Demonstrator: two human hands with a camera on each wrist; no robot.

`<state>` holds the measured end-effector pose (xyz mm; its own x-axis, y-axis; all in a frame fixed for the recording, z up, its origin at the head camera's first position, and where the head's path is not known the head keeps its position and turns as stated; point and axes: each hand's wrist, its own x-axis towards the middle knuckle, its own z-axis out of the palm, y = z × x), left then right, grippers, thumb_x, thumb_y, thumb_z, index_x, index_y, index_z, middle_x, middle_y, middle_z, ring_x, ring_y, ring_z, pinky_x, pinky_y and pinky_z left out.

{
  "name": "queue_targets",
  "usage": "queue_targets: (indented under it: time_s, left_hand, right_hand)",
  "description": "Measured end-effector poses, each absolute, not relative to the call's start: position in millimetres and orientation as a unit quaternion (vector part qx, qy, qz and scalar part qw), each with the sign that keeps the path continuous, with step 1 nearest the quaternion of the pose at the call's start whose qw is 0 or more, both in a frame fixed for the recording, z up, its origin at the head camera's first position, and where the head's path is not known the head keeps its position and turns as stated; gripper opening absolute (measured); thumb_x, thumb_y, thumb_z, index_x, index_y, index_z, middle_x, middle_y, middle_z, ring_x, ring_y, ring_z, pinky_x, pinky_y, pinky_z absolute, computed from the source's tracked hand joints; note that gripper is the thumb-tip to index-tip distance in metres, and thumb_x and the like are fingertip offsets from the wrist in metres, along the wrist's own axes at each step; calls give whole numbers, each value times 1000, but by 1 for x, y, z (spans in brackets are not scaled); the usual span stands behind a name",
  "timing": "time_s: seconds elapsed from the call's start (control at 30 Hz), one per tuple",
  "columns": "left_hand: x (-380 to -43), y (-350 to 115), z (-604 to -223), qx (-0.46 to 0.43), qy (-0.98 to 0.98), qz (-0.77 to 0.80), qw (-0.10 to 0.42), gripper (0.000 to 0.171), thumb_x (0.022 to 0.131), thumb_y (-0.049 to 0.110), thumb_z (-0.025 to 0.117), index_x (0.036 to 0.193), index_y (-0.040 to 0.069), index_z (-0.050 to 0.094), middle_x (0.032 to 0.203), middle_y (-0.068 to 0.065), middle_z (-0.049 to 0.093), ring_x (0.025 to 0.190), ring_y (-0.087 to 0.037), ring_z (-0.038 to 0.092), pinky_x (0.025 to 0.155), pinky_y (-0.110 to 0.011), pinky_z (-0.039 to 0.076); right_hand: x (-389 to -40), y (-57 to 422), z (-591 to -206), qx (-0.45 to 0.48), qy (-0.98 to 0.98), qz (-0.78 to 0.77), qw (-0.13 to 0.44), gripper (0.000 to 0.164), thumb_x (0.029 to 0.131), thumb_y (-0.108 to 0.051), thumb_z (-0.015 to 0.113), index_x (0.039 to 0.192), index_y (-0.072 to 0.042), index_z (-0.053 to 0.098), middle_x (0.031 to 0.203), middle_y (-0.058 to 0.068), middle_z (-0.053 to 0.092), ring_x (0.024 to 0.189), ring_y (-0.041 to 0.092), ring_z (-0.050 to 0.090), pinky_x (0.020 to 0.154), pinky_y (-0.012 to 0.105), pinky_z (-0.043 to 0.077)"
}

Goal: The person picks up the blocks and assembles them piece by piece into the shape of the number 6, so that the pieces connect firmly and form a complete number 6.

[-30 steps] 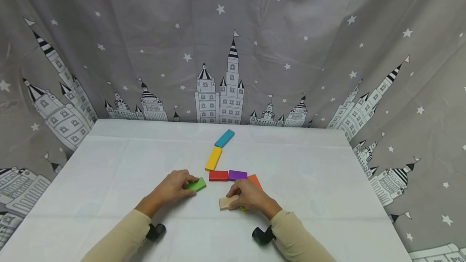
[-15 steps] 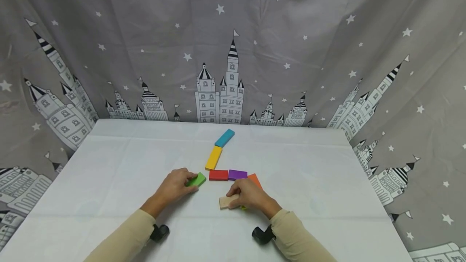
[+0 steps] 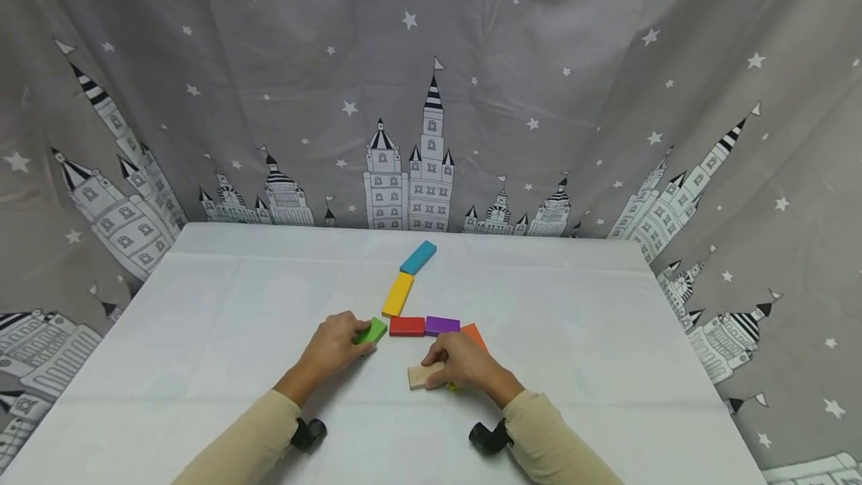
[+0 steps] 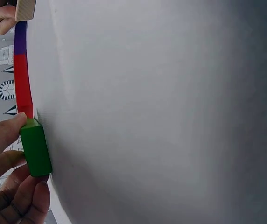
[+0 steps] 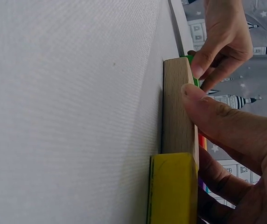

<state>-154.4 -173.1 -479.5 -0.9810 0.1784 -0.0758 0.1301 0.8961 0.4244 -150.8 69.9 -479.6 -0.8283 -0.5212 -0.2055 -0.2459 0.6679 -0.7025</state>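
My left hand point(image 3: 334, 346) pinches a green block point(image 4: 36, 148) between thumb and fingers, near the left end of the red block point(image 3: 407, 327). With my right hand point(image 3: 465, 362) I grip a plain wooden block point(image 3: 419, 376) lying flat on the table. A yellow-green block point(image 5: 173, 186) adjoins its near end in the right wrist view; in the head view my right hand mostly covers it. Right of the red block lies a purple block point(image 3: 442, 325), then an orange block point(image 3: 474, 334), partly hidden behind my right hand.
Beyond the red block a yellow block point(image 3: 398, 295) and a blue block point(image 3: 418, 257) run toward the back of the white-covered table point(image 3: 572, 305). A grey curtain point(image 3: 512, 36) printed with castles hangs behind the table's far edge.
My left hand has shifted right and slightly away from me with the green block, turning it and bringing it closer to the red block. My right hand and the wooden block stay nearly in place.
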Motion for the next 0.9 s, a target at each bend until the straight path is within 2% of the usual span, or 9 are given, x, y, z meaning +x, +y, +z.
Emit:
queue_targets:
  time_s: [0.9]
  left_hand:
    - [-156, -161, -475, 70, 980, 172, 66, 49, 78, 23, 82, 118, -1, 67, 79, -5, 55, 70, -16, 46, 61, -27, 41]
  right_hand:
    - [-148, 70, -477, -214, 887, -358, 200, 23, 71, -12, 86, 91, -9, 77, 87, -5, 66, 78, 6, 56, 68, 19, 48]
